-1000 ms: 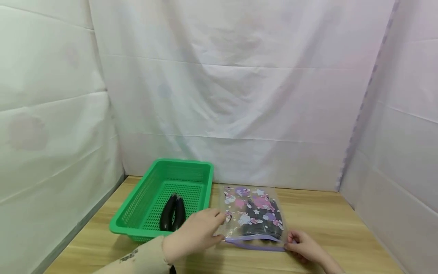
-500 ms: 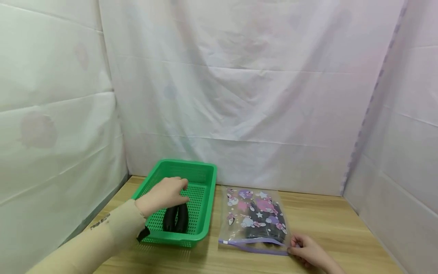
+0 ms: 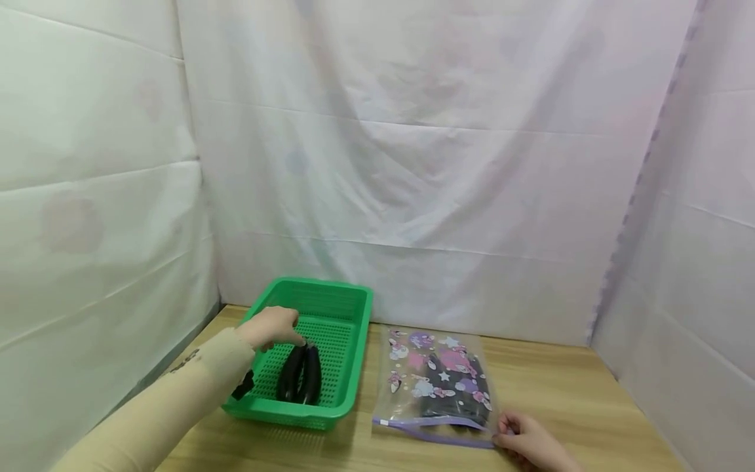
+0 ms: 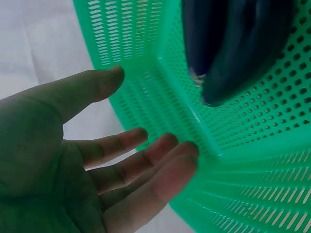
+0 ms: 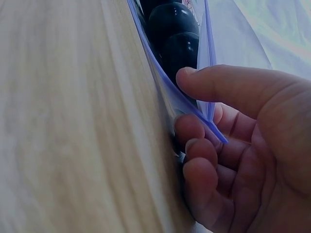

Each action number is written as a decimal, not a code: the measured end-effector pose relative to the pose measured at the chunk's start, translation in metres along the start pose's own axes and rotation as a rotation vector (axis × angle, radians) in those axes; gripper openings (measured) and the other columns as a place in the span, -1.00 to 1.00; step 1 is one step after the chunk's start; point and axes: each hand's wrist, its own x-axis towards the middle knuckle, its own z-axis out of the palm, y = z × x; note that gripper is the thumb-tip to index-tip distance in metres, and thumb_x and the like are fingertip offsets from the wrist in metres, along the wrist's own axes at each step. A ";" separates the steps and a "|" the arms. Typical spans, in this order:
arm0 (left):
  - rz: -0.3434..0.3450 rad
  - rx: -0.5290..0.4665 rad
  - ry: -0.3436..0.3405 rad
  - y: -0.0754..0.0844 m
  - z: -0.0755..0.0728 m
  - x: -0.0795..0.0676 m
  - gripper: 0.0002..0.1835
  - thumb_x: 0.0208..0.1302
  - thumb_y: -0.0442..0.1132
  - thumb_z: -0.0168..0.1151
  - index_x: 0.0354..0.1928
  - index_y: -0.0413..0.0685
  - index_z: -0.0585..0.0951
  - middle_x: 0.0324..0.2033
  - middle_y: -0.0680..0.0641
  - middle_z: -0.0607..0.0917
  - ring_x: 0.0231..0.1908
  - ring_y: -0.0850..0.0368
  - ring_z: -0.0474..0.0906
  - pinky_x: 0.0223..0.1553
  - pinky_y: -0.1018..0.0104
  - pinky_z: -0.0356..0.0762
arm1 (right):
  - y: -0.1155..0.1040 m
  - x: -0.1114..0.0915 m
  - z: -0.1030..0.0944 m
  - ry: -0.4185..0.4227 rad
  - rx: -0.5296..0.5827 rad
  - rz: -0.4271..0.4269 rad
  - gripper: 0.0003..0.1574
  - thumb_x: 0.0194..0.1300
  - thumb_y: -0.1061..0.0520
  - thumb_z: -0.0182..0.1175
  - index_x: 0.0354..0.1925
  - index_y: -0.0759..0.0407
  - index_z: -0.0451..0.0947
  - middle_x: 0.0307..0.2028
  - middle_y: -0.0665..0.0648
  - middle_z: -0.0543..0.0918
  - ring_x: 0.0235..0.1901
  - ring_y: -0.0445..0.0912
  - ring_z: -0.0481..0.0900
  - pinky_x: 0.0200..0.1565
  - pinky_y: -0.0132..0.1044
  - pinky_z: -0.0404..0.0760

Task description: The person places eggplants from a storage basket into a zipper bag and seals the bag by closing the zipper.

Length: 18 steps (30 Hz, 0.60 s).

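With our left hand (image 3: 274, 326) empty and its fingers spread, we should grip one of the eggplants (image 3: 290, 377), toward six o'clock in the basket (image 3: 283, 412), while our right hand (image 3: 523, 442) steadies the bag (image 3: 433, 392) by its pinched five-o'clock corner.

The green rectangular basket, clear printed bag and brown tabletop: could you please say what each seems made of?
Green rectangular basket: probably moulded plastic, slightly glossy, with regular perforations. Clear printed bag: likely thin plastic film, transparent, with shiny highlights. Brown tabletop: wood or wood-effect laminate, low sheen; streaked grain fits both.
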 end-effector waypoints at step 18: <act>-0.119 -0.072 -0.165 -0.005 0.005 0.021 -0.25 0.06 -0.06 0.23 0.23 -0.28 0.19 -0.31 -0.28 0.51 -0.41 -0.11 0.51 -0.57 0.18 0.46 | -0.001 -0.002 0.001 0.010 0.001 0.006 -0.69 0.10 0.06 0.18 -0.42 0.26 0.32 -0.67 -0.01 0.35 -0.76 -0.22 0.25 -0.77 -0.43 0.23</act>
